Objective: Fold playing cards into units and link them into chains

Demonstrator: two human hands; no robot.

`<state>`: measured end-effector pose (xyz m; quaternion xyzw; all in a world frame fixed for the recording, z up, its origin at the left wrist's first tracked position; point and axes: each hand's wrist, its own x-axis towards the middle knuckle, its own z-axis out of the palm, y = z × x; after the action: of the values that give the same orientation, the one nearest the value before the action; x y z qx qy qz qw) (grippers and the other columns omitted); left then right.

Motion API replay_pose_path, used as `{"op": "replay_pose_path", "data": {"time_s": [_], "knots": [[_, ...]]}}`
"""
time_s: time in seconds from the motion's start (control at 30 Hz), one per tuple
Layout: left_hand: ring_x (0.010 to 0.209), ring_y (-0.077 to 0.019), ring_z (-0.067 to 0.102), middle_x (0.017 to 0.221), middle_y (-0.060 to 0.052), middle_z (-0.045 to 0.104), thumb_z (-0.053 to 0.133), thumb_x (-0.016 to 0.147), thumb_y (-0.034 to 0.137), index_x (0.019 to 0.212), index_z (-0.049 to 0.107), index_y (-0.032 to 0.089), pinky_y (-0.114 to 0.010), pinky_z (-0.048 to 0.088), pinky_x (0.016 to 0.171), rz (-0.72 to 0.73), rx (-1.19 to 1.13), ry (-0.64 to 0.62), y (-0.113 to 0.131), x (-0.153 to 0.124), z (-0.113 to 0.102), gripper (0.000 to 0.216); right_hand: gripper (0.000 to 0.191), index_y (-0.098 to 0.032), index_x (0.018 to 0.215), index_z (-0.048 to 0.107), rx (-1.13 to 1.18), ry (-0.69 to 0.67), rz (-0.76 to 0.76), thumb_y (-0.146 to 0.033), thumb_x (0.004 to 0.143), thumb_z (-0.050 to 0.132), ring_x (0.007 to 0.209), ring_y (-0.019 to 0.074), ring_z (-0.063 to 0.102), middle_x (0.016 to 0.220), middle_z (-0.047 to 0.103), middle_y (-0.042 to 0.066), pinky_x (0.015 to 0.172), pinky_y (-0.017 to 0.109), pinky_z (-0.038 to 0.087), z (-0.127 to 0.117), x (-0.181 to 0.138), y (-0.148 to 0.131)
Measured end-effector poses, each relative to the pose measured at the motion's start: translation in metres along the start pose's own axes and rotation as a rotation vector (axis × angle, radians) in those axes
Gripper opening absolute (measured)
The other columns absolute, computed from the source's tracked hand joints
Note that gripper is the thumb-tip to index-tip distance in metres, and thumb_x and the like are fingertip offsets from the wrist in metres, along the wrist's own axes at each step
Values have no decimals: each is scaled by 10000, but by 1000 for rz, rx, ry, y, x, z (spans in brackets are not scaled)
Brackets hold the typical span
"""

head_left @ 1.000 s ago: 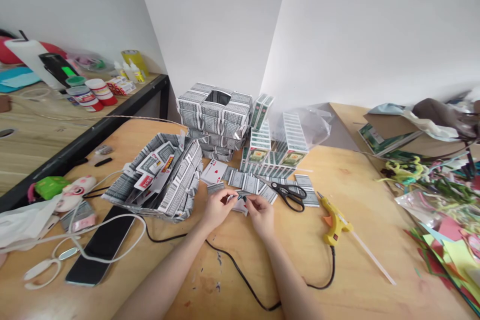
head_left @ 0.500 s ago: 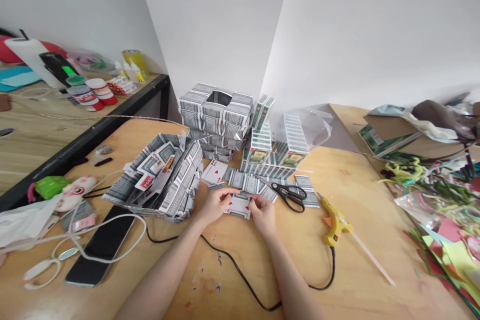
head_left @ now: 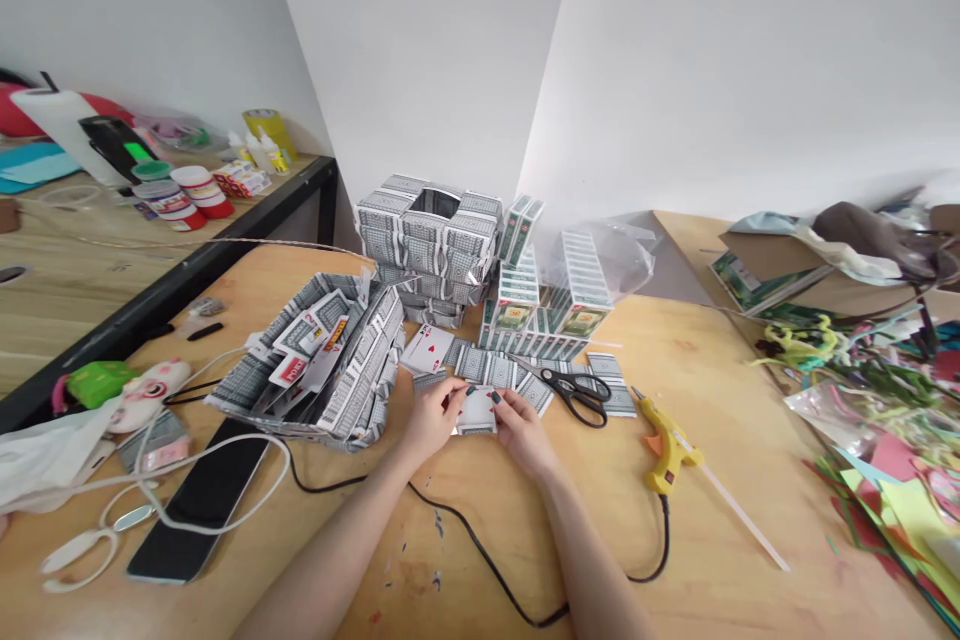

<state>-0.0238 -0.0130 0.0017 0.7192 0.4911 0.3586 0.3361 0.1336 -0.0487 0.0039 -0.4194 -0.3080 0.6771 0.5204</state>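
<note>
Pinching the playing card [head_left: 478, 411] endwise, the left hand [head_left: 433, 418] and right hand [head_left: 523, 427] have spread it wider than before.

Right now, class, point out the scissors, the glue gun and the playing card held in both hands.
scissors [head_left: 561, 379]: head view, on the pivot of the blades.
glue gun [head_left: 664, 437]: head view, on the yellow body.
playing card [head_left: 477, 410]: head view, on its white face.

Grey-patterned card box [head_left: 429, 238], yellow glue gun [head_left: 663, 438], black-handled scissors [head_left: 576, 390], tan table [head_left: 750, 460].
</note>
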Motion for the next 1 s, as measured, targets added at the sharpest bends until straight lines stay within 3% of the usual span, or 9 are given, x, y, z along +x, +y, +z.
{"op": "replay_pose_path", "data": {"time_s": [0.2,0.57,0.7,0.9,1.0], "knots": [[723,-157,567,740,-38,604,416,828,237,795,535,180,-271,435,685,102,48,84,3,-2,-3,137,307,-221,935,578,97,-188,138,-437,720,616,779,206,628,828,657,52,615,334,493,10,-7,-2],[825,-169,589,873,-58,641,443,803,225,900,575,183,-277,449,741,84,-79,89,6,-3,-4,170,363,-173,994,593,245,-299,255,-443,753,581,856,222,627,934,668,87,732,393,490,6,-2,2],[825,-174,590,898,-59,643,486,791,270,908,600,172,-276,457,726,20,-286,-21,9,-2,-8,190,347,-164,982,590,255,-312,260,-425,753,592,826,204,634,893,669,79,714,348,493,3,-3,2],[599,-138,533,676,-12,603,574,730,347,769,627,153,-255,427,563,-203,-657,-230,1,7,-14,205,374,-144,995,564,262,-332,306,-438,764,569,674,146,621,872,661,92,565,237,471,1,-2,2],[605,-123,520,728,-11,599,625,697,337,806,620,148,-246,413,569,-279,-841,-368,-5,10,-15,218,417,-131,1020,535,241,-339,331,-457,762,560,614,135,605,840,662,105,519,226,455,-1,0,4]]}}
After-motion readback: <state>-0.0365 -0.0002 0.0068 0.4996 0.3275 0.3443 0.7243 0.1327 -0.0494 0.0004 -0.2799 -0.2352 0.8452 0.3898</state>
